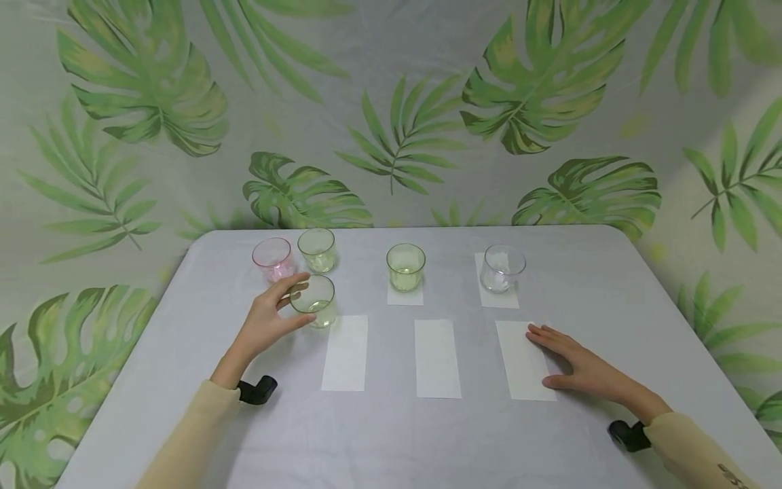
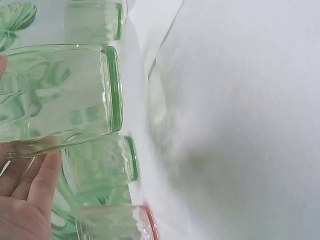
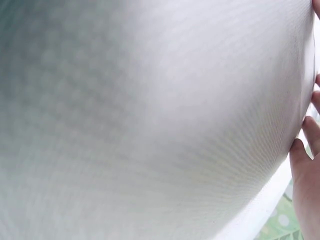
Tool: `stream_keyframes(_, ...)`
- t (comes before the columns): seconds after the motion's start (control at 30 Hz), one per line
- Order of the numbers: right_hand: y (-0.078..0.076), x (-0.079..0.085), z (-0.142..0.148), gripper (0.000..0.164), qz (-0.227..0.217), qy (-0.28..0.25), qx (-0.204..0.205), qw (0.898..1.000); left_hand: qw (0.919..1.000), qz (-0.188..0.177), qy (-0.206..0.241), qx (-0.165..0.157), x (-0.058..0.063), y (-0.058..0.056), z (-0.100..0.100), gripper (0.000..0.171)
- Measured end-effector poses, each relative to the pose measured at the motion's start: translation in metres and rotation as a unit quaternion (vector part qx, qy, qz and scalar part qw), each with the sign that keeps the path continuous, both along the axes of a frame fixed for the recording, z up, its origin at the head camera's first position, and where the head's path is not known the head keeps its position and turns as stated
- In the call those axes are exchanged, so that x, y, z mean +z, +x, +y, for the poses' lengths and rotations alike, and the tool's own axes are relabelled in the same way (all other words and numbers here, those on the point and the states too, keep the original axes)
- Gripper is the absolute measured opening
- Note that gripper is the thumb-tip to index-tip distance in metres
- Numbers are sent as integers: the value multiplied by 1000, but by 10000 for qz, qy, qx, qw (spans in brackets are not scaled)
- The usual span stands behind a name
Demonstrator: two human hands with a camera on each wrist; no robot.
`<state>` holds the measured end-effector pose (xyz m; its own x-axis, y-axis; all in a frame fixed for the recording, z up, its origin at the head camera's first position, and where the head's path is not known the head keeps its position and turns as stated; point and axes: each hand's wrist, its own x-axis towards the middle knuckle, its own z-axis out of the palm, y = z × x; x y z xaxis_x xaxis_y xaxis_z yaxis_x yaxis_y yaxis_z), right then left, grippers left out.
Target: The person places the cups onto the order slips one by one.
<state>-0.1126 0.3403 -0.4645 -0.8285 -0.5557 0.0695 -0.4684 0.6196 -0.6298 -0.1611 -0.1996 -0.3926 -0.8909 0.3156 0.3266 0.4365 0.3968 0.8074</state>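
Note:
My left hand (image 1: 267, 320) grips a clear green glass cup (image 1: 320, 299) between thumb and fingers. In the left wrist view that green cup (image 2: 60, 95) is held upright, its thick base a little above the white cloth. Behind it stand a pink glass cup (image 1: 273, 261) and another green cup (image 1: 317, 251). My right hand (image 1: 580, 370) lies with its fingers extended, its fingertips over the right edge of a white paper rectangle (image 1: 519, 363). It holds nothing.
A third green cup (image 1: 406, 270) and a colourless cup (image 1: 502, 270) stand on paper rectangles in the back row. Two more paper rectangles (image 1: 346, 356) lie in front on the white-covered table (image 1: 391, 441). A leaf-patterned cloth (image 1: 415, 41) hangs behind.

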Motion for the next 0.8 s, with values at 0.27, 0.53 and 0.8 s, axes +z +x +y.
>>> stream_keyframes(0.27, 1, -1, 1, 74, -39, 41, -88, 9999, 9982, -67, 241, -542, -29, -21, 30, 73)
stream_keyframes(0.53, 0, -1, 1, 74, 121, 123, -53, 9998, 9949, 24, 63, -1005, -36, -27, 67, 72)
stream_keyframes(0.8, -1, -2, 2, 74, 270, 150, -13, 9995, 9893, 71, -47, -1458, -35, -26, 110, 73)
